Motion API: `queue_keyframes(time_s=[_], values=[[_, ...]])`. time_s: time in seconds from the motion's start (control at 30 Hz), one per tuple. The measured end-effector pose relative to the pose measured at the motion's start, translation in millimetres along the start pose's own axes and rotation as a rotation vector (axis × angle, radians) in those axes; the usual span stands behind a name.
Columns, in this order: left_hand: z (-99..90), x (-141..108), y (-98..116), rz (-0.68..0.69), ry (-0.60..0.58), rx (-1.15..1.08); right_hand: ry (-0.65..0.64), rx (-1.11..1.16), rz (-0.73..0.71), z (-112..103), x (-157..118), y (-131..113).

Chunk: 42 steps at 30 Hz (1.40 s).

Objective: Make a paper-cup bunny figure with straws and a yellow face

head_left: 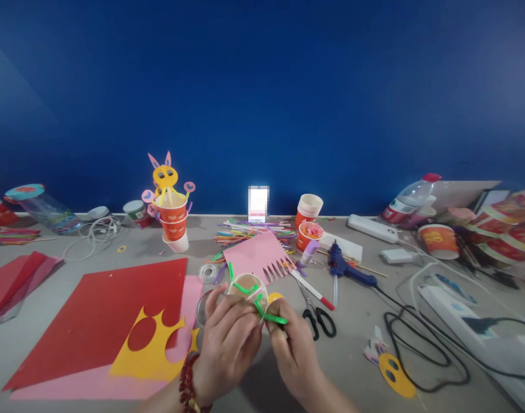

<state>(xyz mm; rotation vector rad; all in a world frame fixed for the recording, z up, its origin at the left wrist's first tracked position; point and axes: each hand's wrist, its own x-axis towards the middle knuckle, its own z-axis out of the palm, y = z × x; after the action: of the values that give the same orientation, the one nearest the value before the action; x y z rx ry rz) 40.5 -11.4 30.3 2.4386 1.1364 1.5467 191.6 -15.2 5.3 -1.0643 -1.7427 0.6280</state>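
My left hand (228,339) is wrapped around a paper cup (247,280), whose open mouth faces up toward me. Green pipe cleaners (241,287) lie bent across the cup's mouth and stick out past its rim. At the near right side of the rim, my right hand (293,347) pinches a green pipe cleaner end between thumb and fingers. The fingers hide most of the cup's outer wall. Just beyond the cup is a pink sheet (254,256) with a fringe of cut slits. Black-handled scissors (317,316) lie to the right of my right hand.
Red paper (103,310) and yellow cut-out paper (136,358) lie left. Behind stands a decorated cup stack (173,221). Toward the right are a blue glue gun (348,271), its black cable (417,344), a power strip (473,332), a yellow paper face (397,376) and a plastic bottle (411,201).
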Motion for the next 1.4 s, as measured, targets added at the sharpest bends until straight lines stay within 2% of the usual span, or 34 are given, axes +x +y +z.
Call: queue_keyframes(time_s=[0.27,0.5,0.8,0.97,1.07,1.2,1.4], values=[[-0.5,1,-1,0.023,-0.003,-0.008,-0.002,-0.069,-0.052,-3,1,-5],[-1.2,1,0,-0.008,-0.016,-0.041,-0.048,-0.275,-0.206,-15,8,-8],[-3.3,4,2,-0.051,-0.058,-0.115,-0.086,-0.396,-0.409,-26,21,-7],[-7.3,5,-1,-0.096,-0.085,-0.201,-0.017,-0.426,-0.337,-47,27,0],[-6.7,6,-2,-0.114,-0.072,-0.221,-0.116,-0.315,-0.283,-53,25,-5],[-4.8,6,-1,-0.115,-0.093,-0.199,-0.242,-0.283,-0.264,-44,21,-15],[-4.1,6,1,-0.072,-0.046,-0.117,-0.219,-0.322,-0.229,-32,19,-17]])
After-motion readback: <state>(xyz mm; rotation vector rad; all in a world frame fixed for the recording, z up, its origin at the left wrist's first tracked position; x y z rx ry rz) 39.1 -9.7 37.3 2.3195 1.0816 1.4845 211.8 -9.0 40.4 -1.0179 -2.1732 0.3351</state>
